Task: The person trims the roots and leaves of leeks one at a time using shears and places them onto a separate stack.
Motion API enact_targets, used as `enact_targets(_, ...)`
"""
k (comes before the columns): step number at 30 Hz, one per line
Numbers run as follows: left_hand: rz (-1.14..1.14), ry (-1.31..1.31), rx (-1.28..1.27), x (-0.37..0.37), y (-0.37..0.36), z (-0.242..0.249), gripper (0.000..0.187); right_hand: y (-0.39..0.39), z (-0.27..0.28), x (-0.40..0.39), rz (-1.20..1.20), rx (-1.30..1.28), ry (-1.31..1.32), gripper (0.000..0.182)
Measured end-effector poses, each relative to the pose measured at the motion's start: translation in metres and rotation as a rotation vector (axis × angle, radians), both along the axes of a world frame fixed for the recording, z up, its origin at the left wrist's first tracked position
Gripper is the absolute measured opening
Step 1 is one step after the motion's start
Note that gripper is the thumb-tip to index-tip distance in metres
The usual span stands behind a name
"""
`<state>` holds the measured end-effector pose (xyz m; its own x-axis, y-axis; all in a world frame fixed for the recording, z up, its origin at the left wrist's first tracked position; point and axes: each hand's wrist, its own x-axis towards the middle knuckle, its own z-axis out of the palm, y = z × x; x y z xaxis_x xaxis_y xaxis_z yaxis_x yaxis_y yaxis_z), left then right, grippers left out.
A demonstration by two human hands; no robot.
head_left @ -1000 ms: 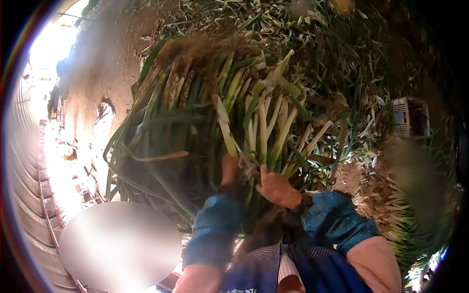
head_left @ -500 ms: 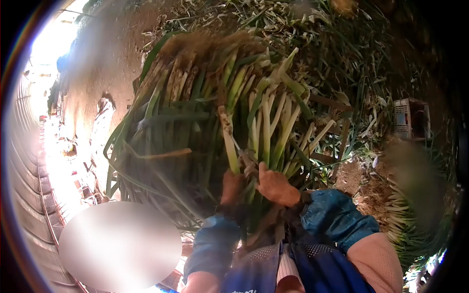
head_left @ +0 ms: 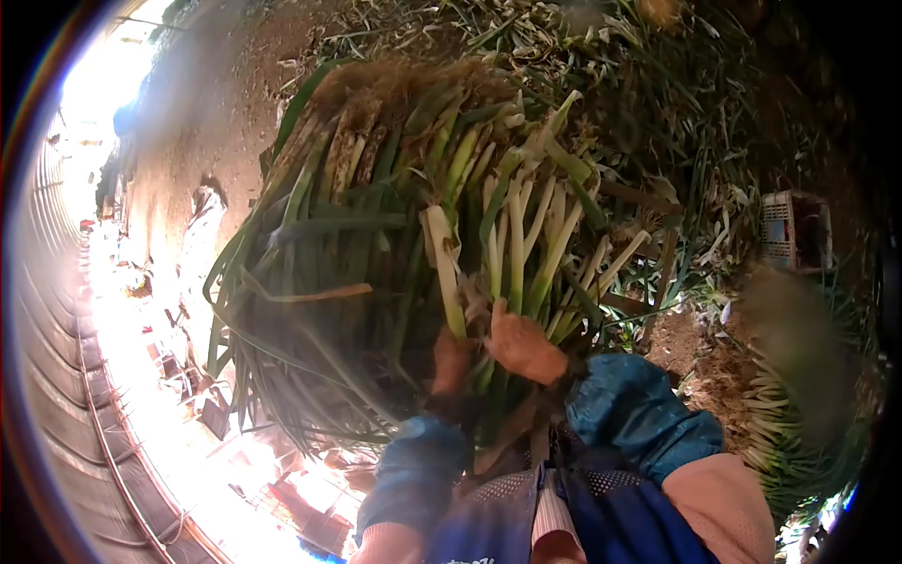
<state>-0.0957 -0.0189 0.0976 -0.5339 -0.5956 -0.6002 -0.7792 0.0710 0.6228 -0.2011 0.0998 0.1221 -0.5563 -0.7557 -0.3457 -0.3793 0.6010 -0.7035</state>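
Note:
My left hand [head_left: 452,363] is closed around a large green onion [head_left: 445,268], whose pale upper end points away from me. Close beside it, my right hand [head_left: 526,346] has its fingers curled in by the lower stalk. A pale, loose strip of peel [head_left: 478,308] shows at its fingertips; whatever else it may grip is hidden. Both hands are over a big heap of green onions [head_left: 329,249], roots at the far side and long leaves hanging toward me. Several cleaner, pale stalks [head_left: 520,240] lie just right of the held one.
Trimmed leaves and peelings [head_left: 658,103] cover the ground beyond and to the right. A plastic crate [head_left: 794,230] stands at far right. More green onions [head_left: 775,432] are stacked at lower right. A curved ribbed wall [head_left: 56,329] runs along the left.
The held stalk looks shorter, with a bare pale end where a dirty, brownish top was. My right hand has shifted slightly left; a thin shiny piece near its fingers no longer shows.

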Motion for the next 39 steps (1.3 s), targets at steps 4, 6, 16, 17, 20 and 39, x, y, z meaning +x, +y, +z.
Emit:
enact_targets(4, 0.022, -0.031, -0.018, -0.002, 0.003, 0.006, 0.040, -0.025, -0.015, -0.032, -0.060, -0.102, 0.065, 0.056)
enact_targets(6, 0.064, 0.032, 0.026, -0.008, 0.000, 0.014, 0.035, -0.020, 0.001, -0.034, -0.036, -0.109, 0.042, 0.055)
enact_targets(16, -0.225, 0.024, -0.231, -0.080, -0.020, -0.026, 0.020, 0.047, 0.062, -0.016, -0.131, 0.038, -0.083, 0.052)
enact_targets(17, -0.158, 0.198, -0.027, -0.070, -0.004, -0.030, 0.022, 0.048, 0.063, -0.016, -0.108, 0.050, -0.072, 0.053)
enact_targets(20, -0.246, 0.097, -0.110, -0.034, 0.040, -0.045, 0.027, 0.055, -0.020, -0.028, -0.122, 0.232, -0.118, 0.054)
enact_targets(39, -0.818, -0.605, -1.367, -0.071, -0.169, 0.020, 0.029, 0.072, -0.040, -0.047, -0.184, 0.210, 0.104, 0.061)
